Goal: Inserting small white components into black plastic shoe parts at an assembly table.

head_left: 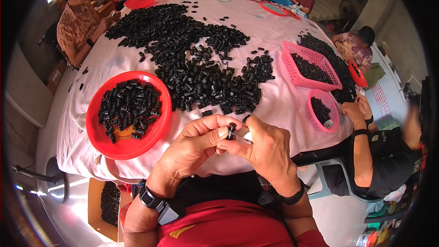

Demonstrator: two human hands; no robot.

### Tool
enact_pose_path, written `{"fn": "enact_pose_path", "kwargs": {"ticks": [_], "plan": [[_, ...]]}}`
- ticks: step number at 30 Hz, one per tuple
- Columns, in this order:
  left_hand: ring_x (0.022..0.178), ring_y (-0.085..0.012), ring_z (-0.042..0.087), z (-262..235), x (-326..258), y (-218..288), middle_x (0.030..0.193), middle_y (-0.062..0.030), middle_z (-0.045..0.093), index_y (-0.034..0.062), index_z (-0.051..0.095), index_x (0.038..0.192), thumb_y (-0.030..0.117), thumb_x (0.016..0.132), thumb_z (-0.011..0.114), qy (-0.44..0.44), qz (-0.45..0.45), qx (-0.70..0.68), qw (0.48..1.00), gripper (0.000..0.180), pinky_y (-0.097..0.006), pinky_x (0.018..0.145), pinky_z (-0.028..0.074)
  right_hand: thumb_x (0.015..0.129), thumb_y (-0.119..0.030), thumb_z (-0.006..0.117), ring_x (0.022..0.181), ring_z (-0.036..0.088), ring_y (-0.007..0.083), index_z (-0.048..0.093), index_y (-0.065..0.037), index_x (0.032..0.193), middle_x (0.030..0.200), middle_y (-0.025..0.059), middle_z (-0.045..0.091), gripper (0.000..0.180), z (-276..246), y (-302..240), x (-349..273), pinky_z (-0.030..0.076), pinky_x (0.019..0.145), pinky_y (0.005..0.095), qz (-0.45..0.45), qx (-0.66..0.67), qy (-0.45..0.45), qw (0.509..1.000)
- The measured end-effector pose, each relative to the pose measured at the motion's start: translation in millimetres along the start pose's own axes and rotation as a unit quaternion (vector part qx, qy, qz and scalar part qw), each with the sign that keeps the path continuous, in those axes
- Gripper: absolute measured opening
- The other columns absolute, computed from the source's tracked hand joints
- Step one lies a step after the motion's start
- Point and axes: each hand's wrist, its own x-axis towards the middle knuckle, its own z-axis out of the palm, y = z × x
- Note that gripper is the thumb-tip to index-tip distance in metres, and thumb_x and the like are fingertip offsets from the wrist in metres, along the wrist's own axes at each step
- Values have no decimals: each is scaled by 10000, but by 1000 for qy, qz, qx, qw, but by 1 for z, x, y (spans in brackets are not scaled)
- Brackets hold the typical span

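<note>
My left hand (pixel 197 141) and my right hand (pixel 269 148) meet at the near edge of the cloth-covered table. Between my left thumb and forefinger is a small black plastic part (pixel 232 128), standing roughly upright. The thumb of my right hand presses close against it, its fingers curled. Something pale (pixel 247 136) shows within the right hand's grip, with a dark tip above the knuckles; its kind is hidden. Just beyond both hands spreads a large pile of black plastic parts (pixel 196 75). To the left stands a red round tray (pixel 93 130) holding many similar parts.
A pink rectangular basket (pixel 315 83) and a pink round basket (pixel 335 121) with black parts stand at the right. A person's hands (pixel 357 110) work beside them. More people sit around the table. A cardboard box (pixel 95 210) with black parts is on the floor at lower left.
</note>
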Motion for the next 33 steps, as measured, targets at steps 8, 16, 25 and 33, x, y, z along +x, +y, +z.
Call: {"fn": "enact_pose_path", "kwargs": {"ticks": [8, 16, 25, 33], "plan": [[826, -48, 530, 0, -1, 0, 1084, -7, 660, 40, 647, 1197, 173, 973, 606, 5, 0, -7, 1000, 263, -203, 707, 410, 808, -509, 742, 592, 682, 287, 579, -44, 806, 675, 109, 681, 494, 2, -2, 1, 518, 520, 372, -13, 42, 28, 999], [823, -47, 530, 0, 0, -2, 1083, -1, 654, 40, 644, 1201, 174, 974, 604, 19, -5, -3, 1000, 266, -203, 706, 409, 809, -502, 743, 598, 682, 294, 585, -41, 821, 655, 111, 662, 487, -1, 0, 2, 520, 526, 375, 6, 18, -4, 1000], [810, -50, 542, 3, 0, 5, 999, 11, 626, 48, 604, 1249, 160, 971, 608, 37, -30, -32, 998, 300, -204, 723, 451, 817, -480, 744, 572, 669, 244, 595, -54, 909, 699, 84, 665, 460, 3, 4, 0, 494, 473, 346, -41, 98, 44, 993], [776, -96, 569, -4, -3, 9, 1022, -29, 636, 55, 549, 1209, 170, 966, 612, -6, -40, -69, 997, 276, -228, 673, 452, 884, -116, 678, 744, 729, 213, 579, -41, 1152, 905, 111, 714, 295, -5, 4, -1, 560, 615, 304, -28, 284, -43, 958]]}}
